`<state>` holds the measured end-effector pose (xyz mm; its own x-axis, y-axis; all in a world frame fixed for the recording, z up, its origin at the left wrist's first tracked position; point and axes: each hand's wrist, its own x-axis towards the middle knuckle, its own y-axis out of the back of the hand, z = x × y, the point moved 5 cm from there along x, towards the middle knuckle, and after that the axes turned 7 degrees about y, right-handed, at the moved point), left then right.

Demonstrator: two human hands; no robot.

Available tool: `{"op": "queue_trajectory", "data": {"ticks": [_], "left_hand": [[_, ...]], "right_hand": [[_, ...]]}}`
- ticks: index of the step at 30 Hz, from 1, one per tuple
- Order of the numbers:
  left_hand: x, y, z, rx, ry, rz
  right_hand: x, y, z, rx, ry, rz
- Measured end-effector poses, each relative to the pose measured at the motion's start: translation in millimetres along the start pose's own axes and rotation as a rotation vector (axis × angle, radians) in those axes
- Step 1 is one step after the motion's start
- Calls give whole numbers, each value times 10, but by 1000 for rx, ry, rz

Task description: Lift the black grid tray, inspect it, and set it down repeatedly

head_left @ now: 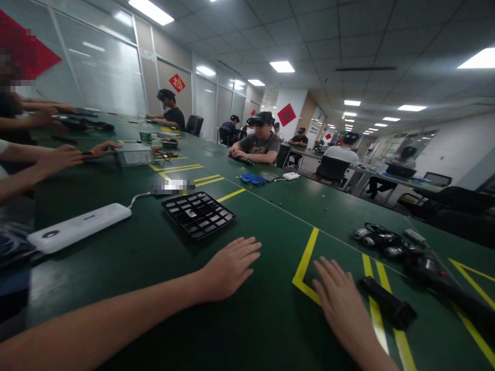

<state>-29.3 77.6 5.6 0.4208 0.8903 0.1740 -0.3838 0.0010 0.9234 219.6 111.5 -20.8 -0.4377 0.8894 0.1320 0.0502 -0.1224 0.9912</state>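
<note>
My left hand is over the green table with its fingers stretched out and nothing in it. Beyond it and to the left lies a black gridded tray with small light pieces visible in its compartments. My right hand, also empty, has its fingers extended beside a yellow tape corner. Just right of that hand, apart from it, a black elongated object with a thicker near end lies across yellow tape stripes; its kind is unclear.
A long white device with a cable lies at left. Farther off are a grey metal box near another person's hands and a blue glove. Dark cables with metal cylinders lie at right. A person sits across the table.
</note>
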Motion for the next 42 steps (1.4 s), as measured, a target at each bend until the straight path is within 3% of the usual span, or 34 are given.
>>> {"op": "queue_trajectory", "data": {"ticks": [2,5,7,9,12,14,16,19,23,29,33,37,42], "left_hand": [[-112,-78,270,-85,-81,-178],[-222,-165,521,-162,-113,-307],[-223,-182,550,-169,-106,-293],[-181,-182,493,-134,-131,-258],[-50,-92,222,27,-77,-68],[34,-4,-44,161,62,60],[82,37,-296,204,217,76],[95,33,-515,8,348,38],[111,131,-622,-248,404,121],[65,763,-1140,-596,621,364],[-100,1092,-1579,-563,792,480],[-214,1100,-1882,-346,931,468],[-186,979,-1992,-57,961,306]], "right_hand": [[-56,90,447,-178,-210,120],[-225,20,976,-208,-486,101],[-307,-110,1167,-134,-542,46],[-324,-198,1232,-127,-482,54],[-308,-245,1253,-173,-427,86],[-305,-254,1270,-153,-452,78],[-309,-251,1285,-125,-475,79],[-319,-249,1301,-115,-481,93],[-321,-267,1314,-129,-469,84],[-302,-241,1264,-143,-464,53],[-305,-210,1230,-134,-491,41],[-300,-238,1254,-131,-493,13],[-309,-260,1327,-71,-479,43]]}}
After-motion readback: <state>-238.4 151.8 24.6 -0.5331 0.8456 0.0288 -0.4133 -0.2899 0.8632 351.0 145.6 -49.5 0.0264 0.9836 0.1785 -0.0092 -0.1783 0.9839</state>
